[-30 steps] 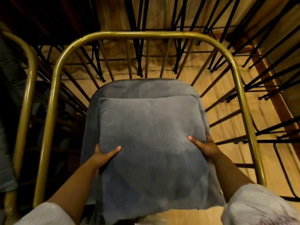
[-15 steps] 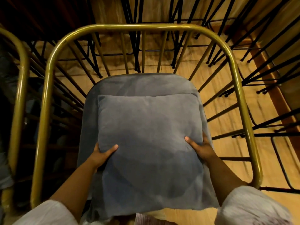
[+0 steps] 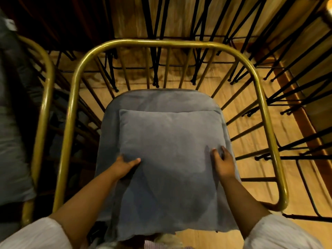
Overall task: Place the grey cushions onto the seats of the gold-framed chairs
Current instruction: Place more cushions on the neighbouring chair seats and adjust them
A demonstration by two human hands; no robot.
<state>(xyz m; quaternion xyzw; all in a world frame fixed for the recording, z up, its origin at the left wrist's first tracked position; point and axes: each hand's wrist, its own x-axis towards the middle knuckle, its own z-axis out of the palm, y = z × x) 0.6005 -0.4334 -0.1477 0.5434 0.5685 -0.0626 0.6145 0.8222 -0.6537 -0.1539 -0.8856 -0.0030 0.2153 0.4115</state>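
Note:
A square grey cushion (image 3: 168, 150) lies on the grey padded seat (image 3: 161, 99) of a gold-framed chair (image 3: 161, 43) directly below me. My left hand (image 3: 124, 165) grips the cushion's left edge, thumb on top and fingers underneath. My right hand (image 3: 222, 162) rests on top of the cushion near its right edge, fingers spread and pressing down into the fabric. The cushion's near edge overhangs the front of the seat.
A second gold chair frame (image 3: 45, 108) with grey fabric (image 3: 10, 141) stands close on the left. Black metal chair legs (image 3: 287, 97) crowd the wooden floor (image 3: 251, 123) behind and to the right. A dark wooden skirting (image 3: 296, 108) runs along the right.
My right hand has come off the cushion's side edge and now lies flat on top of it. The view has pulled back, so the chair sits lower in the frame.

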